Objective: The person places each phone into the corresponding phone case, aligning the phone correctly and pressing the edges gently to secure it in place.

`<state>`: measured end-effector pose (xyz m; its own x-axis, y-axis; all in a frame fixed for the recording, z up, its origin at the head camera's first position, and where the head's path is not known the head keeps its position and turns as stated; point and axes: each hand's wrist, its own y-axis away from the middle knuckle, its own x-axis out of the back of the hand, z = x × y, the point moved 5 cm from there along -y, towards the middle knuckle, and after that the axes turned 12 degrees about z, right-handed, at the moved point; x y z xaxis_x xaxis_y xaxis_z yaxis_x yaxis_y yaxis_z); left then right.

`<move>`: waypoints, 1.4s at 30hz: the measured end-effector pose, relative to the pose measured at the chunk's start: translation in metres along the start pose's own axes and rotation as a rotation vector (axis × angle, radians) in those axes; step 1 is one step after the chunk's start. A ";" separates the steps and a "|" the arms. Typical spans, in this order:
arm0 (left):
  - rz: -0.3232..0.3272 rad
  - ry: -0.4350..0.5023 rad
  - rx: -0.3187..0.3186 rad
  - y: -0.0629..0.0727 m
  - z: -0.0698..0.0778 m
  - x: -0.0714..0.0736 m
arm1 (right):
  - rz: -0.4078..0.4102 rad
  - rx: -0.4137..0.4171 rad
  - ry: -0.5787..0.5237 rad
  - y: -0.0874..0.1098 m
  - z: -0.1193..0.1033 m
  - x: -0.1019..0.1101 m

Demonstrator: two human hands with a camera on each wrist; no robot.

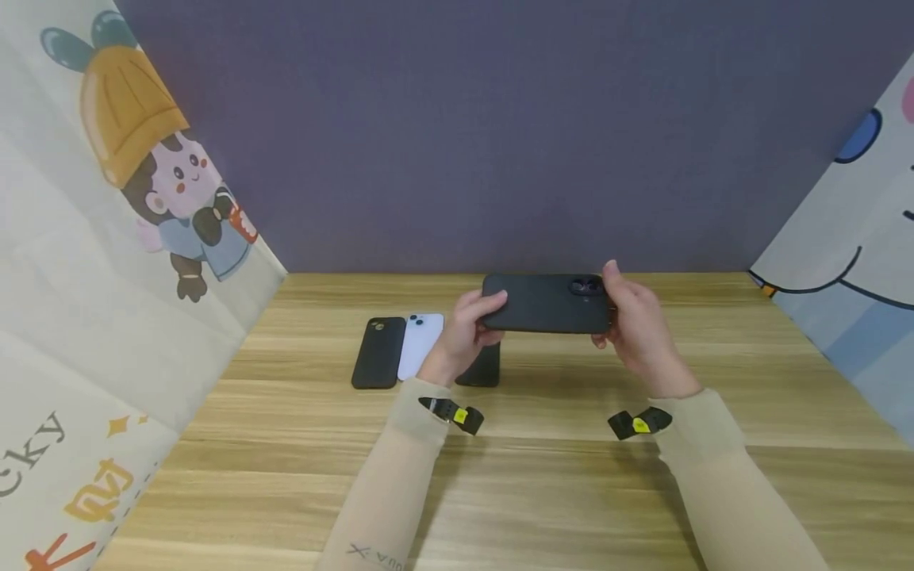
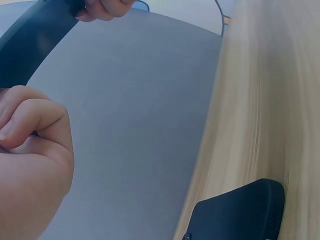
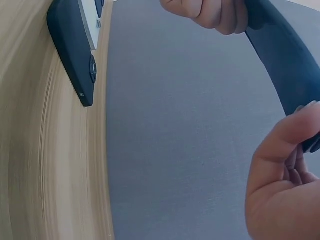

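Observation:
Held sideways above the table, a black phone [image 1: 535,305] has its back and two-lens camera bump toward the head view. My left hand [image 1: 464,337] grips its left end, thumb on the back. The right hand [image 1: 639,329] pinches the other end beside the camera, thumb at the top corner. In the right wrist view, the right thumb and curled fingers hold the black phone [image 3: 287,60] by its end. Whether a separate case covers it, I cannot tell. Its other face is hidden in the head view.
On the wooden table [image 1: 557,492], left of the held phone, lie a black phone or case [image 1: 379,353], a pale lavender phone [image 1: 420,345] and another black phone or case [image 1: 484,369], partly behind the left hand. A grey-purple panel [image 1: 457,135] stands behind the table.

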<state>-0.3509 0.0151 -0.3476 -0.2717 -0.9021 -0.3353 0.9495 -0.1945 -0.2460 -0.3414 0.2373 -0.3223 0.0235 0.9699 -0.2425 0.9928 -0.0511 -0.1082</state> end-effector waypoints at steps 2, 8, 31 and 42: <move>0.005 0.003 0.006 0.000 0.000 0.001 | 0.001 0.005 0.014 0.000 0.000 -0.001; -0.006 0.002 0.006 0.000 0.000 0.000 | 0.066 0.007 0.039 -0.001 0.001 0.000; -0.024 0.024 0.010 0.003 0.004 0.003 | 0.087 -0.029 -0.046 0.003 0.000 -0.007; 0.036 0.026 0.004 0.001 0.004 0.009 | 0.030 -0.057 -0.067 0.002 0.003 -0.011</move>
<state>-0.3516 0.0052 -0.3474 -0.2411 -0.8983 -0.3674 0.9594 -0.1634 -0.2299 -0.3398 0.2258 -0.3229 0.0473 0.9498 -0.3092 0.9969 -0.0643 -0.0451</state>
